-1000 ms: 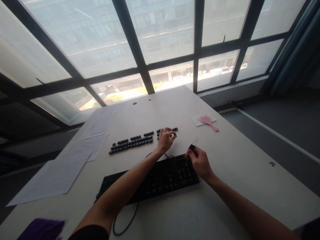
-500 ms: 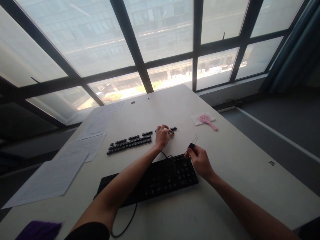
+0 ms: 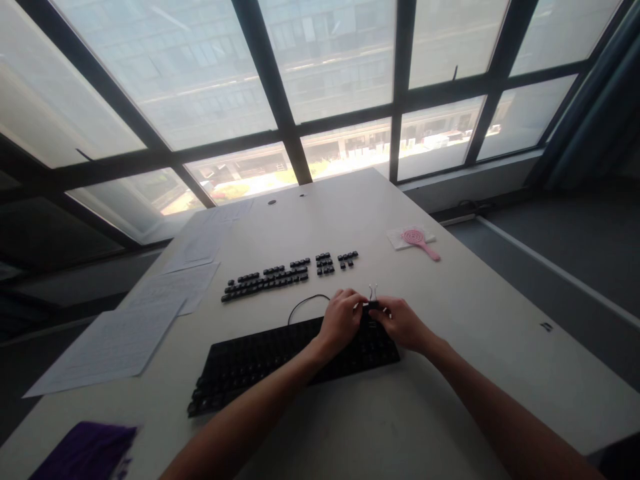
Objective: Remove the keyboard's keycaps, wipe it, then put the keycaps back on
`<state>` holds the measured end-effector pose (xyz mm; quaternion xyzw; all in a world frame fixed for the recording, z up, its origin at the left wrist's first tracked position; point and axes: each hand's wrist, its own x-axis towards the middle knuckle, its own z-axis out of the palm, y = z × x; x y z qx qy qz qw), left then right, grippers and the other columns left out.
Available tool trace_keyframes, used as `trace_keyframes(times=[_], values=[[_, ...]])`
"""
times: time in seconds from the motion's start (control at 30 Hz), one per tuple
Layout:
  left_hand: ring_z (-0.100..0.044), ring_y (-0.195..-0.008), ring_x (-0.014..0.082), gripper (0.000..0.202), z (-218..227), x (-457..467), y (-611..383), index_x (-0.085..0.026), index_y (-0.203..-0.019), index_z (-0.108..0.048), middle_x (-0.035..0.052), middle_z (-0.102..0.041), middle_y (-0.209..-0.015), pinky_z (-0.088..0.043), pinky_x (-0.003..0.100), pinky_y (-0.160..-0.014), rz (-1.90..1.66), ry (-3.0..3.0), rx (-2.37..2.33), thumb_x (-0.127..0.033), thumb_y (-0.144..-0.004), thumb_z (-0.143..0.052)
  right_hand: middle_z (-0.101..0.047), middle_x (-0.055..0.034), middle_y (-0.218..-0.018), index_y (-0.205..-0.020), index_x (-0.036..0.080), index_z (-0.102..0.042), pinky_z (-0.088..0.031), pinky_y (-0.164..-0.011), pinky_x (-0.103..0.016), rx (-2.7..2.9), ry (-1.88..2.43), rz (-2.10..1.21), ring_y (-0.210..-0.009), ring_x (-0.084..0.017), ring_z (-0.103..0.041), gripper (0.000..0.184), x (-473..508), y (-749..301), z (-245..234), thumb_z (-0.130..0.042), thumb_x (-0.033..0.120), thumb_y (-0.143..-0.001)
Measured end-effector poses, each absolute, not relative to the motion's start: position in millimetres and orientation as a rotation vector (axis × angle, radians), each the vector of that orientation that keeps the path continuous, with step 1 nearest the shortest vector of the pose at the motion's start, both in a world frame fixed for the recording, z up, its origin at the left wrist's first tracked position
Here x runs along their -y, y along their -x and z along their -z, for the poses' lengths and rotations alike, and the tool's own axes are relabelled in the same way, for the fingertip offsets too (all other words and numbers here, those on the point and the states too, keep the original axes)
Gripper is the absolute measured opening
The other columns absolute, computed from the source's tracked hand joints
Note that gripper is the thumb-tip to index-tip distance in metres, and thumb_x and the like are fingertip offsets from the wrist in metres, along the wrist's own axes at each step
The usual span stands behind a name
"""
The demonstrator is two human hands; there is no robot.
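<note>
A black keyboard (image 3: 280, 360) lies on the white table (image 3: 450, 373) in front of me, its cable looping behind it. Beyond it, several loose black keycaps (image 3: 280, 275) are laid out in rows. My right hand (image 3: 400, 323) holds a small black keycap puller (image 3: 373, 301) with two wire prongs pointing up, above the keyboard's right end. My left hand (image 3: 343, 317) has come in beside it and its fingers touch the same tool. Both hands sit close together over the keyboard's far right edge.
A pink round brush (image 3: 417, 240) rests on a white tissue at the right. Sheets of paper (image 3: 120, 337) lie along the left side. A purple cloth (image 3: 83, 460) is at the near left corner. Large windows stand behind the table.
My left hand left the loose keycaps and moved back to the tool in my right hand. My right hand shifted slightly left with the puller.
</note>
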<state>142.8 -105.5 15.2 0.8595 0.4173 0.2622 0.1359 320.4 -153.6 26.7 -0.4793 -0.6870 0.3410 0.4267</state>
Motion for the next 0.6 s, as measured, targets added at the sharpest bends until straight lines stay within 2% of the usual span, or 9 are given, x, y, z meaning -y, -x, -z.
trace_keyframes(times=[0.23, 0.37, 0.5, 0.6], values=[[-0.056, -0.087, 0.0231, 0.016, -3, 118, -142, -0.022, -0.095, -0.072, 0.0048, -0.068, -0.09, -0.046, 0.038, -0.081, -0.758, -2.502, -1.294, -0.015, -0.092, -0.058, -0.069, -0.0039, -0.081, -0.077, 0.019, -0.068, -0.044, -0.069, -0.029, 1.942, 1.214, -0.855, -0.073, -0.019, -0.058, 0.018, 159, -332, -33, -0.054, 0.019, -0.089], [-0.055, -0.088, 0.0231, 0.017, -6, 121, -141, -0.022, -0.095, -0.07, 0.0049, -0.067, -0.09, -0.045, 0.038, -0.082, -0.816, -2.472, -1.32, -0.014, -0.092, -0.056, -0.069, -0.0057, -0.083, -0.08, 0.021, -0.068, -0.043, -0.073, -0.03, 2.069, 1.208, -0.655, -0.077, -0.02, -0.06, 0.021, 165, -324, -32, -0.051, 0.016, -0.092], [-0.055, -0.091, 0.0226, 0.029, -14, 128, -142, -0.021, -0.096, -0.067, 0.0052, -0.066, -0.094, -0.046, 0.037, -0.084, -0.87, -2.424, -1.141, -0.001, -0.082, -0.053, -0.071, -0.0077, -0.084, -0.084, 0.02, -0.068, -0.042, -0.076, -0.032, 2.114, 1.249, -0.439, -0.081, -0.022, -0.06, 0.022, 169, -312, -26, -0.049, 0.013, -0.092], [-0.055, -0.088, 0.0218, 0.021, -19, 131, -143, -0.02, -0.091, -0.063, 0.0048, -0.064, -0.089, -0.047, 0.034, -0.081, -0.782, -2.418, -0.965, -0.005, -0.077, -0.059, -0.071, -0.0063, -0.082, -0.083, 0.02, -0.067, -0.042, -0.071, -0.029, 1.912, 1.332, -0.544, -0.075, -0.021, -0.061, 0.023, 169, -309, -19, -0.047, 0.014, -0.092]])
